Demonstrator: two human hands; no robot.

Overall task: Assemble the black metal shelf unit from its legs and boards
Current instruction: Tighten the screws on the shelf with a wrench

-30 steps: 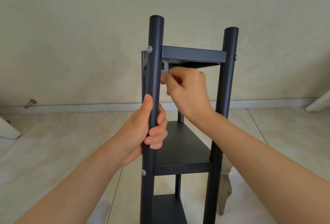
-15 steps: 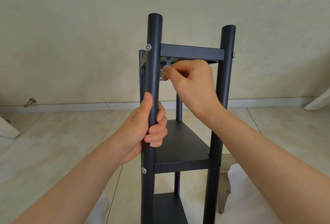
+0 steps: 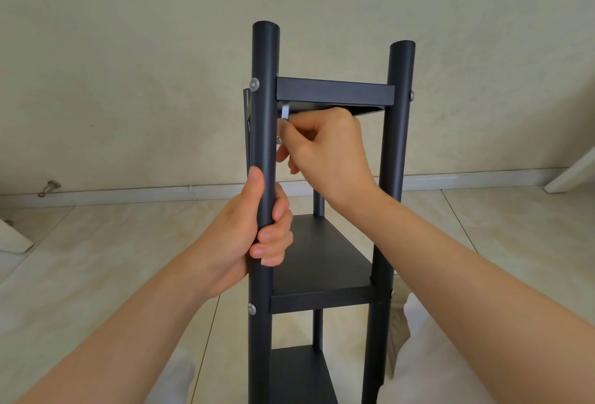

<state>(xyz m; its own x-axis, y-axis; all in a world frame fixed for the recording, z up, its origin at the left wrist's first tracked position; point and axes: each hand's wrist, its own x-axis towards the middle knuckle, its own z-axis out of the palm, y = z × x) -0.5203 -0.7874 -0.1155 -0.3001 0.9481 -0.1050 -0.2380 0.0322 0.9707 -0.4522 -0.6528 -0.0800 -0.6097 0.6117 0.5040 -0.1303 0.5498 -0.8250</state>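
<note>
The black metal shelf unit (image 3: 322, 299) stands upright in front of me on the tiled floor, with three boards between round legs. My left hand (image 3: 257, 229) grips the near left leg (image 3: 264, 133) at mid height. My right hand (image 3: 325, 149) is just under the top board (image 3: 335, 94), pinching a small silver hex key (image 3: 285, 112) beside the near left leg. Silver screw heads (image 3: 254, 84) show on the outside of the legs. The key's tip and the far legs are mostly hidden.
A plain wall with a white skirting board (image 3: 128, 192) runs behind the shelf. A metal door stop (image 3: 50, 187) sticks out at the left. White furniture parts show at the left edge (image 3: 13, 236) and the right edge (image 3: 573, 175). My knees in light trousers (image 3: 428, 355) flank the shelf.
My right hand has turned at the wrist under the top board, swinging the hex key. My left hand keeps its hold on the leg. The view has shifted slightly.
</note>
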